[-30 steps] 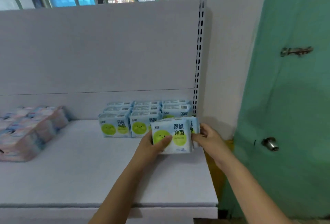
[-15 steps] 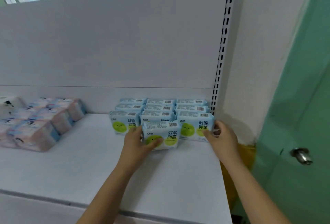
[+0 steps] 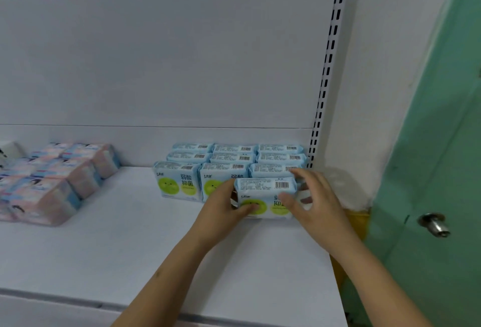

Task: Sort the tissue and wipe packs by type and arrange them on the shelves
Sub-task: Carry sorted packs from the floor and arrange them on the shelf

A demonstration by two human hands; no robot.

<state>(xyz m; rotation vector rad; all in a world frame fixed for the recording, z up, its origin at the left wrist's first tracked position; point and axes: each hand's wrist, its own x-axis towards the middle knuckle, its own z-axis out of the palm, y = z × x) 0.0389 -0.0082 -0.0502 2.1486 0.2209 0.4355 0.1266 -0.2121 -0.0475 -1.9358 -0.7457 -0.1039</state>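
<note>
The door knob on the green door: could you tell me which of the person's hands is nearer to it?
Right. The right hand is at the held wipe pack's right end, on the door knob's side; the left hand grips the pack's left end, farther away.

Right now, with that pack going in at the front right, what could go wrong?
1. The pack stands upright on a narrow base near the shelf's right end; a nudge could tip it or push it off that end.
2. The left hand grips it while the right hand sits loose, so it may be left crooked against the blue packs.
3. The pink packs look unevenly stacked.
</note>
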